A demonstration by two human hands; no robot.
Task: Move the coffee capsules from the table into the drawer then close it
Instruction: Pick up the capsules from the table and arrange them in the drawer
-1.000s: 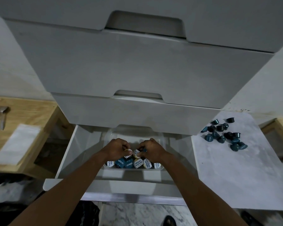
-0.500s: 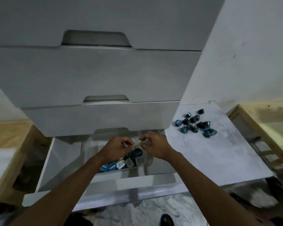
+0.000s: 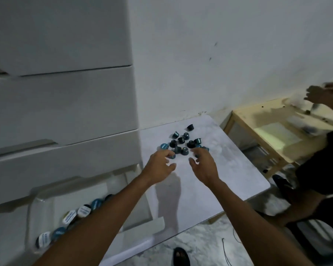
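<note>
The fingers of the left hand are spread and loosely curled, gripping nothing, their tips at the near edge of a cluster of coffee capsules, with one blue-topped capsule just beside the index fingertip. The right hand mirrors it a little to the right, its fingers likewise apart and empty, reaching the near right side of the same cluster. The capsules, dark and teal, lie scattered close together on the pale marble-patterned worktop, toward its far side near the white wall. Both bare forearms stretch in from the lower edge of the view, the left one passing over the open drawer at lower left. Inside that drawer sits a clear tray holding a row of capsules in the tray, white and blue lids facing up, partly hidden by the left forearm. Above the drawer rise the closed grey fronts of the cabinet. At far right stands a light wooden table, and another person's hand, blurred, hovers over it.
</note>
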